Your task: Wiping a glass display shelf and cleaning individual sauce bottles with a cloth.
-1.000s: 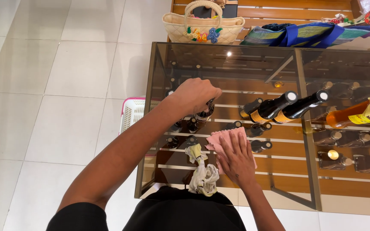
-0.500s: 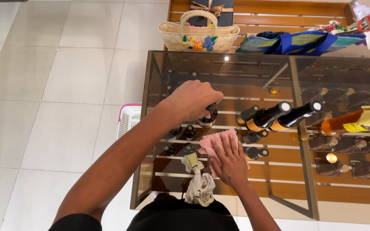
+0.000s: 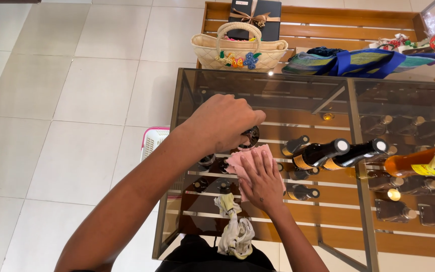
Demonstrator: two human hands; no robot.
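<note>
My left hand (image 3: 222,126) reaches over the glass-topped display case (image 3: 187,151) and is closed around the top of a dark bottle (image 3: 250,137) standing on the glass. Just below it, my right hand (image 3: 263,179) lies flat, fingers spread, on a pink cloth (image 3: 240,160) spread on the glass beside the bottle's base. A crumpled white rag (image 3: 235,231) lies at the case's near edge, close to my body.
Two dark bottles (image 3: 328,153) and an orange bottle (image 3: 424,163) lie on the glass to the right, with more bottles on the shelves below. A woven handbag (image 3: 237,50), a black gift box (image 3: 255,12) and blue bags (image 3: 363,60) sit on the wooden bench behind. A pink-rimmed basket (image 3: 154,141) stands on the tiled floor.
My right hand has slid the pink cloth up the glass towards the bottle. My left hand has kept its hold on the bottle top.
</note>
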